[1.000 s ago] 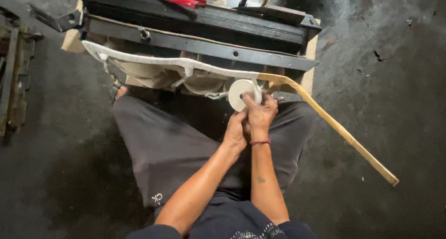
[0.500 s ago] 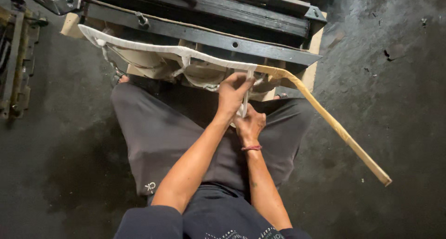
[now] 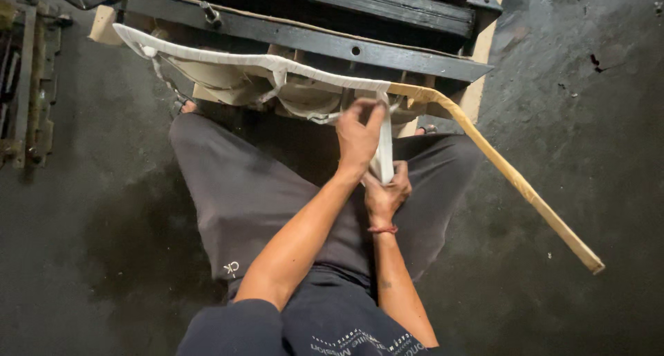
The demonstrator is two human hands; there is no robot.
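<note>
A long curved wooden strip [image 3: 512,183] lies across my lap and runs out to the lower right. Its left part is wrapped in white tape [image 3: 207,55]. My left hand [image 3: 358,136] pinches the strip where the white wrapping ends. A band of white tape [image 3: 384,145] stretches down from that spot to my right hand [image 3: 386,195], which grips its lower end just above my thighs. I cannot see the tape roll itself inside that hand. A red band circles my right wrist.
A black metal frame [image 3: 387,51] on pale wooden blocks [image 3: 104,25] stands just beyond my knees. Rusty metal parts [image 3: 28,86] lie at the far left. Dark, stained concrete floor [image 3: 574,86] surrounds me. I sit in dark grey trousers.
The tape roll was up against the strip with both hands on it. My right hand has since pulled down toward my lap, drawing out a band of tape, while my left hand stays at the strip.
</note>
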